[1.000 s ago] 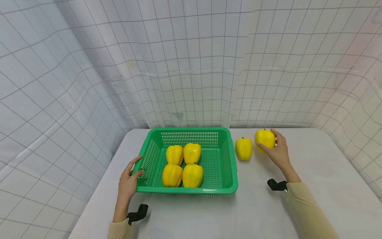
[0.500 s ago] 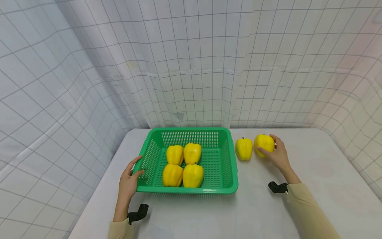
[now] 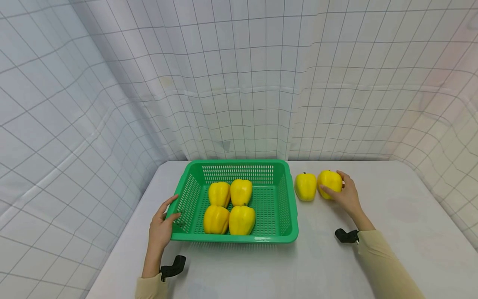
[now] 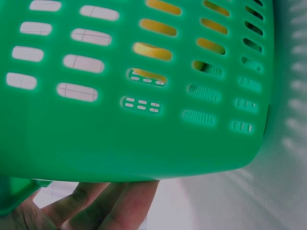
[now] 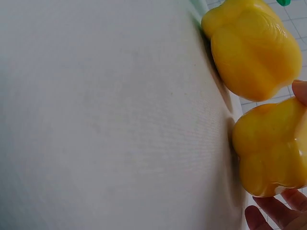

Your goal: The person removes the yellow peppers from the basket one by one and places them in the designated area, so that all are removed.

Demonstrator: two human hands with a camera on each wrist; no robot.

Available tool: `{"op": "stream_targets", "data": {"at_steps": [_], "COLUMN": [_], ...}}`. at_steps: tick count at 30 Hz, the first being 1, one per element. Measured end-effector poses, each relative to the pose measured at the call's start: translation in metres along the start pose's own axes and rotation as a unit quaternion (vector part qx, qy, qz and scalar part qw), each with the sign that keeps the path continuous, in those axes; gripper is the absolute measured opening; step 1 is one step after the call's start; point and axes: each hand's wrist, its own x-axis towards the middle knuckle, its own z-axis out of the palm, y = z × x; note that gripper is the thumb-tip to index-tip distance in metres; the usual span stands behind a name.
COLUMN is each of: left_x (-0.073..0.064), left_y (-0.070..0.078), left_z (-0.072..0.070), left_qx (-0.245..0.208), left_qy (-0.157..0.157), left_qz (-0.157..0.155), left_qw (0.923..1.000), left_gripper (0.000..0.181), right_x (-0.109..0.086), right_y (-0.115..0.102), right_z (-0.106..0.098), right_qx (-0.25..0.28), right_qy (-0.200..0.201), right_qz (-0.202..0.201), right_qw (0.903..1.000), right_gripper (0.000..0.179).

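Observation:
My right hand holds a yellow bell pepper between thumb and fingers, low at the table's surface. Just left of it a second yellow bell pepper stands on the table; both also show in the right wrist view, the held pepper below the other pepper. On the left, my left hand grips the rim of a green plastic basket, thumb inside and fingers outside. Several yellow bell peppers lie in the basket's left and middle part. In the left wrist view the basket wall hides much of that hand.
A white-covered table bears everything. White curtains with a grid pattern hang along the back and sides. The basket's right wall stands close to the loose peppers. Black wrist cameras sit at both wrists.
My right hand has lowered the yellow bell pepper to the table and shifted it slightly left, closer to the other loose one. My left hand and the basket have stayed put.

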Motion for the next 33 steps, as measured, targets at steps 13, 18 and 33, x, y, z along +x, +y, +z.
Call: {"op": "stream_targets", "data": {"at_steps": [13,18,33], "left_x": [-0.0005,-0.0004,0.0002], "left_y": [0.0013,0.0009,0.0017], "left_z": [-0.0016,-0.0018,-0.0005], "left_qx": [0.011,0.014,0.006], "left_qy": [-0.001,-0.002,-0.003], "left_qz": [0.002,0.003,0.000], "left_qw": [0.9999,0.9999,1.0000], "left_gripper": [0.049,0.049,0.049], "right_x": [-0.0013,-0.0018,-0.0017], "right_y": [0.0017,-0.0006,0.0001], "right_z": [0.0012,0.0008,0.0005], "right_qx": [0.001,0.001,-0.007], "right_qy": [-0.005,-0.013,-0.019], "right_qz": [0.017,0.026,0.029], "right_qw": [0.9998,0.9996,0.9994], "right_gripper": [0.090,0.090,0.093]}}
